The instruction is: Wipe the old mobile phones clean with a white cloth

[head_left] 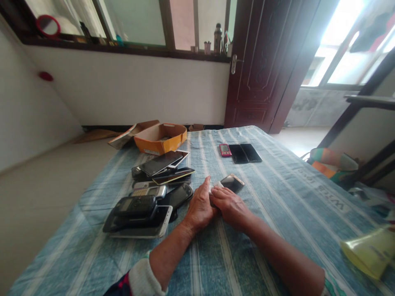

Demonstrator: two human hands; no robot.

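A smartphone [233,183] with a pale gold rim and dark screen lies at a slant on the cloth-covered table. Its near part is hidden beneath my hands. My left hand [201,207] is closed at the phone's near end, thumb up and most fingers out of sight. Curled over a white wipe or tissue [216,186], my right hand [231,207] presses on the phone beside the left hand. To the left, close to my left hand, is a loose pile of old phones, among them a black slider phone [179,196] and a white-edged smartphone [163,222].
Ahead on the right lie a pink keypad phone [225,150] and two black smartphones [245,153] side by side. An open orange box [160,139] stands at the far left edge. Yellow plastic packaging [368,250] sits at the right. Beyond is a dark red door [259,61].
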